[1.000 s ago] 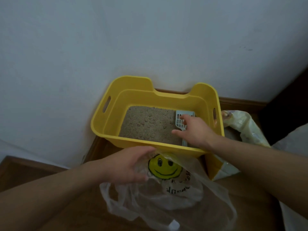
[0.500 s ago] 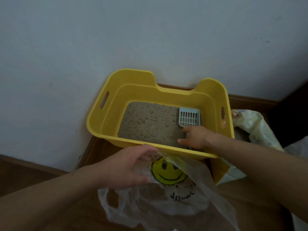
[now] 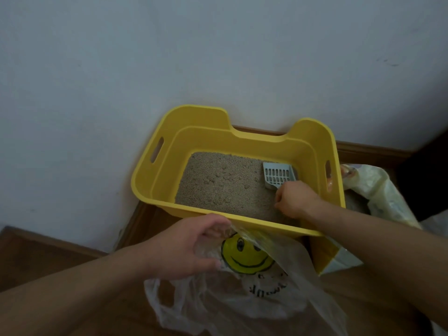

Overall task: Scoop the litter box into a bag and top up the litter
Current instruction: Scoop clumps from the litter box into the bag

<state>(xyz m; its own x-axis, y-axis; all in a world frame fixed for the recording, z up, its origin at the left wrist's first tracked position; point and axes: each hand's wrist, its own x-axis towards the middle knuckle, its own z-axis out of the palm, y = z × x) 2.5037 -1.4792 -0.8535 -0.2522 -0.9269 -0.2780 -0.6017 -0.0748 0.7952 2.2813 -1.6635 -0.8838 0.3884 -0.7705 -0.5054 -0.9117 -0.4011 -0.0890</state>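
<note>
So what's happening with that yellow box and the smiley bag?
Someone is cleaning out a cat's yellow litter box. Their right hand grips the handle of a pale slotted scoop, which lies on the litter near the back right corner and looks empty. Their left hand holds a clear plastic bag with a smiley face in front of the box. An opened sack stands on the right.

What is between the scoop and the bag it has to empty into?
Only the near wall of the yellow litter box. The right hand grips the scoop inside it; the left hand holds the plastic bag just outside that wall.
</note>
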